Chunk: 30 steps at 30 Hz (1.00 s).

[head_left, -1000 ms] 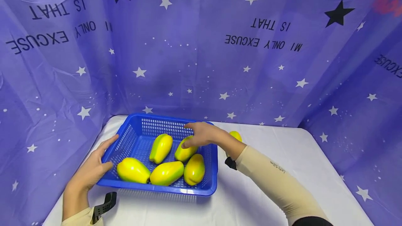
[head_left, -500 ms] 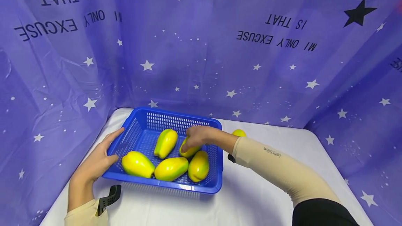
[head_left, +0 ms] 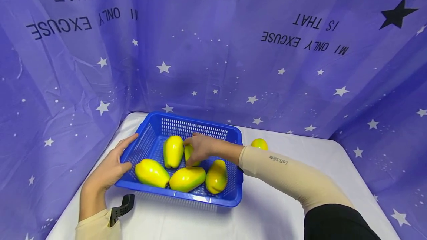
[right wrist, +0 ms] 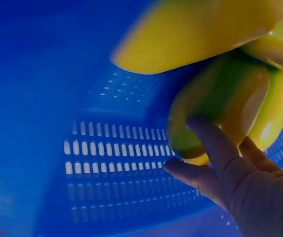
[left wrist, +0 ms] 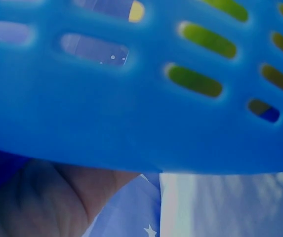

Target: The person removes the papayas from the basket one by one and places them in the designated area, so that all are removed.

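A blue plastic basket point(head_left: 156, 187) with slotted walls holds several yellow-green papayas. My right hand point(head_left: 203, 148) reaches over its right side and grips the back middle papaya point(head_left: 188, 152), which the hand partly covers. In the right wrist view, the fingers spread around that papaya's point(right wrist: 200, 108) end. Close on its left lies another papaya point(head_left: 173, 152). Along the front are the left papaya point(head_left: 152, 173), the middle papaya point(head_left: 187, 179) and the right papaya point(head_left: 216, 177). My left hand point(head_left: 108, 167) rests against the basket's left side, fingers extended along the rim.
One more papaya point(head_left: 259, 144) lies on the white-covered table point(head_left: 267, 210), right of the basket and partly behind the right sleeve. A purple star-printed curtain point(head_left: 213, 66) encloses the back and both sides.
My right hand has closed on the back middle papaya and shifted it left, up beside its neighbour, which has turned slightly. The left hand stays at the basket's side. The head view has shifted.
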{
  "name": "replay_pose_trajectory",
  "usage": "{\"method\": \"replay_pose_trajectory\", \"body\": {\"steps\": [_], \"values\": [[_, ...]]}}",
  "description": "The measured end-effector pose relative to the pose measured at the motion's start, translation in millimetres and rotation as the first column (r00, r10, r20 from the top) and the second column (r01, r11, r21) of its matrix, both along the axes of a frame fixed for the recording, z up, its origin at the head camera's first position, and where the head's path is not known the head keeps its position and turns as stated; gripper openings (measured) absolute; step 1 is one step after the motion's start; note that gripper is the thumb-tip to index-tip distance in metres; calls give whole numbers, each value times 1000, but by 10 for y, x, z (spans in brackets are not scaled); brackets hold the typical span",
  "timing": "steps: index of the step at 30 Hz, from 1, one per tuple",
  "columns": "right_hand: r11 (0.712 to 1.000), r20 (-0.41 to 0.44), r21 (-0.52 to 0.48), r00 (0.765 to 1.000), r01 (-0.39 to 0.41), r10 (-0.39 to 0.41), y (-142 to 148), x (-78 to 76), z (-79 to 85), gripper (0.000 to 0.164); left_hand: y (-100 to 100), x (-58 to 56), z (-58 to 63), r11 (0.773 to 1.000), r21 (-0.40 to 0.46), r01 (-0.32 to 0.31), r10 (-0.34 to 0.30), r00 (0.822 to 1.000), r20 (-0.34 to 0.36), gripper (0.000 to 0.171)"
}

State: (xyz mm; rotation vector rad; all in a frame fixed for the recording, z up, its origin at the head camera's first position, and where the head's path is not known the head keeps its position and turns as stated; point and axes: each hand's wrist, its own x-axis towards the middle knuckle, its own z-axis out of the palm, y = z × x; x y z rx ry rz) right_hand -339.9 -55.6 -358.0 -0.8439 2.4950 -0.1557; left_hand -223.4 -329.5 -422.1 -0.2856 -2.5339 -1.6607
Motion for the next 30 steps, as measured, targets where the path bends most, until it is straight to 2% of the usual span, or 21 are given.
{"method": "replay_pose_trajectory", "body": {"steps": [8,15,19,25,30], "values": [[999,22,16,999,-32,32,-149,-17,-35,71,11,-15,38,1000,4,-10,10,999,35,92],[998,2,-21,998,-61,61,-214,-84,-108,70,-8,-15,25,1000,-5,-19,20,998,54,91],[997,-11,-49,998,-67,67,-174,-107,-97,73,26,-35,28,1000,-5,-20,20,998,65,90],[996,-27,-63,997,-69,67,-79,-106,-12,73,40,-39,48,1000,-11,-16,17,998,65,91],[990,-26,-136,999,-45,42,43,-91,125,68,10,-5,35,1000,-18,-24,25,996,80,92]]}}
